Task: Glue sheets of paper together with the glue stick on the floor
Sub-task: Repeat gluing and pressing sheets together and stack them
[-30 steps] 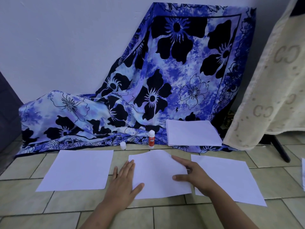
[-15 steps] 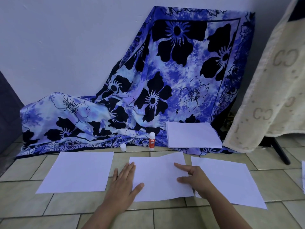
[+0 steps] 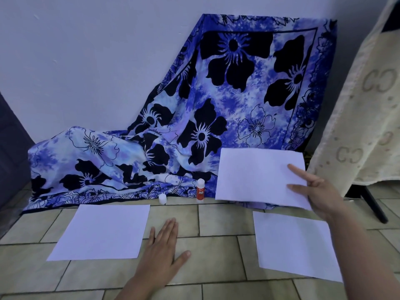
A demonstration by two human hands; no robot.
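Holding: right hand (image 3: 322, 198) pinches a lifted sheet (image 3: 257, 176) by its right edge, fingers (image 3: 297, 169) on its face, thumb hidden behind.
Left hand: left hand (image 3: 161, 254) lies flat on the floor (image 3: 216, 252), fingers together, thumb spread, gripping nothing.
Landmark: glue stick (image 3: 200, 189) stands upright, uncapped.
Cap: cap (image 3: 162, 199) sits just left of the glue stick.
Sheets: left sheet (image 3: 101, 231) lies nearer than the glue stick, to its left; right sheet (image 3: 294, 243) nearer, to its right.
Progress: early, it seems; no joined sheets visible.
Left: gluing, pressing.
Containers: none.
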